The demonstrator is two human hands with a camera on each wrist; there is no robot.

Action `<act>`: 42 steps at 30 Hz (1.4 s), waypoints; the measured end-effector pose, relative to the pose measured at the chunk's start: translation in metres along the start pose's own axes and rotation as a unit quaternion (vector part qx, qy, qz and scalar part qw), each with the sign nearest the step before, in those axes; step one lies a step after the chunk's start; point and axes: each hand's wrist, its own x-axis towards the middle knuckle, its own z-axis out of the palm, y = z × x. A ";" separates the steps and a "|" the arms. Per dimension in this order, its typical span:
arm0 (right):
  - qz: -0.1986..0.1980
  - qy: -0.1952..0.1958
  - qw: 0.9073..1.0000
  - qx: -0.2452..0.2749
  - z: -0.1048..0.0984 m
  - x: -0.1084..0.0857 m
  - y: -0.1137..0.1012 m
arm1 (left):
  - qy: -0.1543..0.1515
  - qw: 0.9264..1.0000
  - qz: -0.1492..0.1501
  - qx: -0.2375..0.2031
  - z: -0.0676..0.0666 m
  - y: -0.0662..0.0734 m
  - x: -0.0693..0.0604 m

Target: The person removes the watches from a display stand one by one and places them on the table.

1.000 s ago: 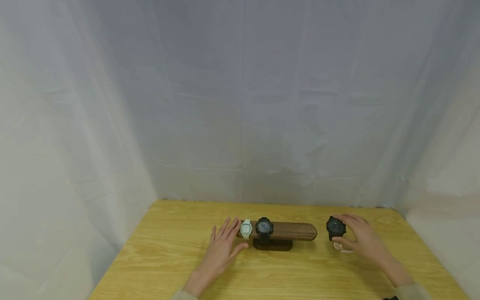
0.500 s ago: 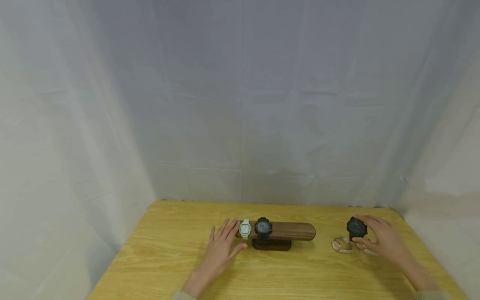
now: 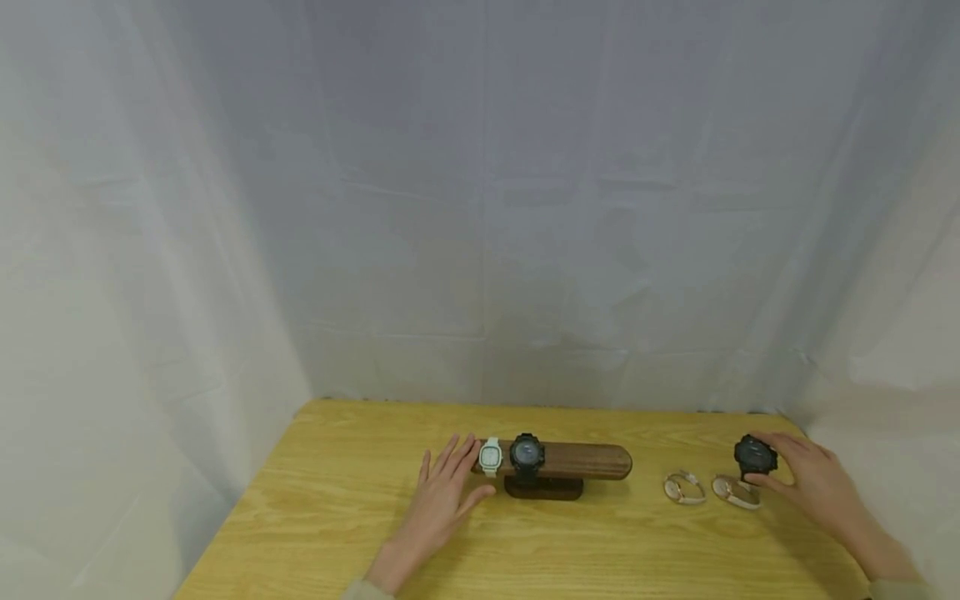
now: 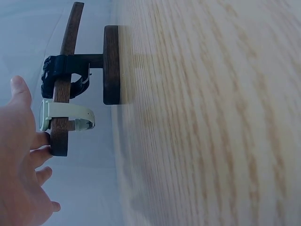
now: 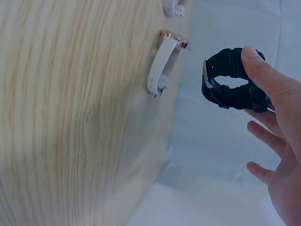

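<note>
My right hand [image 3: 813, 483] pinches a black wristwatch [image 3: 755, 456] by its case, between thumb and fingers. In the right wrist view that watch [image 5: 225, 96] is held off the table with its strap closed in a loop. My left hand [image 3: 442, 500] has its fingers spread, the fingertips touching the left end of a dark wooden watch stand [image 3: 588, 461]. On the stand's bar sit a pale green watch [image 3: 491, 457] and, just right of it, another black watch [image 3: 527, 452]. The left wrist view shows the pale green watch's strap [image 4: 70, 110] looped round the bar.
Two watches with light straps lie on the wooden table [image 3: 570, 554] right of the stand: one light-strapped watch [image 3: 684, 488] on the left, another light-strapped watch [image 3: 736, 492] just below the held watch. A pale cloth backdrop [image 3: 480, 208] hangs behind and along both sides.
My right hand has carried the black watch to the right, past the light-strapped watches, which now both show. The left hand stays at the stand's end.
</note>
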 end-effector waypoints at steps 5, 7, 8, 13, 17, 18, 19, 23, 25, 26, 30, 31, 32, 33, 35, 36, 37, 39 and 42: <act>0.003 -0.001 1.000 -0.012 -0.003 -0.005 0.010 | 0.001 1.000 0.001 -0.003 0.000 -0.001 0.000; 0.002 0.001 1.000 -0.019 -0.004 -0.006 0.014 | 0.001 1.000 0.001 -0.005 0.001 -0.001 0.000; 0.001 0.001 1.000 -0.024 -0.004 -0.007 0.016 | 0.001 1.000 0.001 -0.005 0.001 -0.002 0.000; 0.002 -0.018 0.999 -0.038 -0.007 -0.010 0.023 | 0.006 1.000 0.001 -0.007 0.001 -0.002 0.000; -0.009 -0.022 0.998 -0.053 -0.006 -0.013 0.027 | 0.006 1.000 -0.001 -0.004 0.001 -0.001 0.000; -0.012 -0.023 0.998 -0.058 -0.005 -0.013 0.028 | 0.006 1.000 -0.001 -0.004 0.001 -0.001 0.000; -0.015 -0.025 0.998 -0.063 -0.004 -0.014 0.030 | 0.005 1.000 -0.001 -0.005 0.001 -0.001 0.000; -0.019 -0.033 0.996 -0.078 0.000 -0.017 0.035 | 0.005 1.000 -0.001 -0.010 0.001 -0.001 0.000; -0.019 -0.040 0.996 -0.083 0.002 -0.018 0.038 | 0.005 1.000 0.000 -0.009 0.001 -0.001 0.000; -0.018 -0.046 0.995 -0.087 0.003 -0.019 0.038 | 0.006 1.000 0.001 -0.008 0.001 -0.002 0.000; -0.008 -0.077 0.992 -0.096 0.003 -0.020 0.039 | 0.009 1.000 0.003 -0.005 0.001 -0.002 0.000; -0.006 -0.084 0.992 -0.096 0.003 -0.020 0.039 | 0.010 1.000 0.003 -0.005 0.002 -0.002 0.000; -0.003 -0.093 0.991 -0.095 0.003 -0.020 0.039 | 0.011 1.000 0.004 -0.005 0.001 -0.002 0.000; -0.001 -0.098 0.991 -0.094 0.003 -0.020 0.039 | 0.011 1.000 0.003 -0.006 0.001 -0.002 0.000; 0.004 -0.109 0.990 -0.089 0.004 -0.020 0.039 | 0.010 1.000 0.003 -0.006 0.001 -0.002 0.000; 0.005 -0.114 0.990 -0.088 0.004 -0.020 0.039 | 0.009 1.000 0.002 -0.007 0.001 -0.002 0.000; 0.007 -0.118 0.989 -0.086 0.005 -0.020 0.039 | 0.008 1.000 0.002 -0.008 0.000 -0.002 0.000; 0.008 -0.126 0.988 -0.083 0.006 -0.020 0.039 | 0.005 1.000 0.001 -0.007 0.000 -0.001 0.000; 0.007 -0.132 0.988 -0.082 0.008 -0.021 0.039 | 0.002 1.000 0.000 -0.008 -0.001 -0.001 0.000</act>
